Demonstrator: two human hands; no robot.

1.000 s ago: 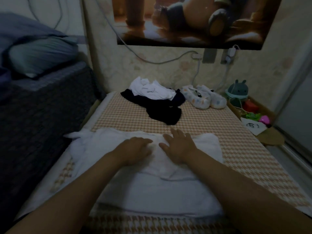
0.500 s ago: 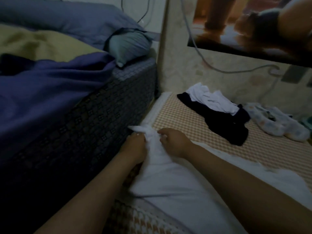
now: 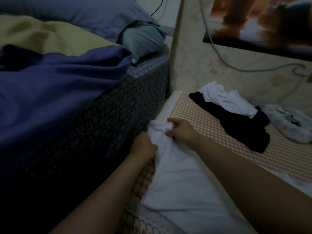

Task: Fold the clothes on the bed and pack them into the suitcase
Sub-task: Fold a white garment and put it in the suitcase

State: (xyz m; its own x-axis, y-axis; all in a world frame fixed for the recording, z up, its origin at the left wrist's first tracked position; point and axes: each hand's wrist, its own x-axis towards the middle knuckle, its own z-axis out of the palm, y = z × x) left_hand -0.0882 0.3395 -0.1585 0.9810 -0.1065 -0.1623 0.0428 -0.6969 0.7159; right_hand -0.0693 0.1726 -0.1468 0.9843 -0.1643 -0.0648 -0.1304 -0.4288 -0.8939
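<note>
A tall bed fills the left half of the frame, its dark patterned side (image 3: pixel 118 119) dropping to the lower middle. A purple blanket (image 3: pixel 59 92) is heaped across it, with a yellow-green sheet (image 3: pixel 50 38) behind it in the upper left, a blue pillow (image 3: pixel 76 12) along the top edge and a smaller teal pillow (image 3: pixel 143 39) at the bed's far corner. On the right lies a low mattress with a checked cover (image 3: pixel 211 129), running from the middle of the frame to the right edge. A white garment (image 3: pixel 182 183) is spread over its near end in the lower middle, its far end bunched up against the side of the tall bed. Both forearms reach in from the bottom edge to that bunched end. The left hand (image 3: pixel 143 146) has its fingers curled into the cloth at its left edge. The right hand (image 3: pixel 183 132) pinches the gathered tip between thumb and fingers. Further back on the checked cover, right of centre, a dark garment (image 3: pixel 241 125) lies crumpled with a white top (image 3: pixel 228 100) partly on it. Just beside them at the right edge is a pale patterned thing (image 3: pixel 290 125), too blurred to name. A poster (image 3: pixel 261 22) hangs in the upper right, and a grey cable (image 3: pixel 253 70) loops down the wall beneath it.
</note>
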